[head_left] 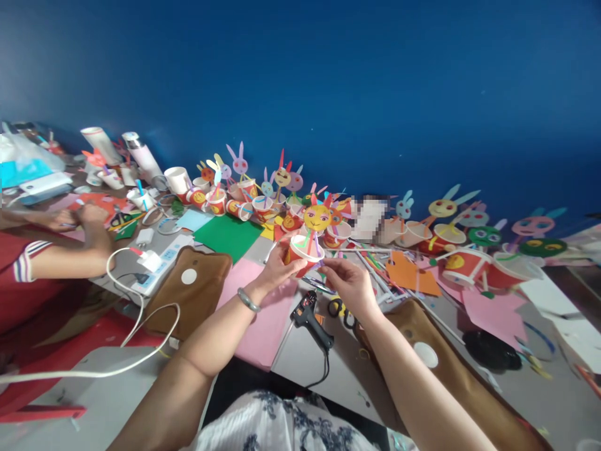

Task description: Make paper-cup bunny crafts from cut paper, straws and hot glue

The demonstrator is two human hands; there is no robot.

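Note:
My left hand (276, 266) is closed around a red and white paper cup (305, 249), held upright above the table. A yellow paper face (318, 218) with red points on top rises from the cup on coloured strips. At the cup's right side, my right hand (350, 282) is closed in a pinch; a bit of purple shows by its fingertips, too small to name. Below the hands lies a black glue gun (312, 321) with its cord trailing toward me. Black-handled scissors (342, 311) rest under my right wrist, partly hidden.
Several paper-cup figures (448, 235) line the blue wall. Pink paper (256, 307), green paper (228, 237) and a brown pouch (188, 288) cover the left, beside a white power strip (162, 263) with cables. Another person's arm (70, 257) works at far left.

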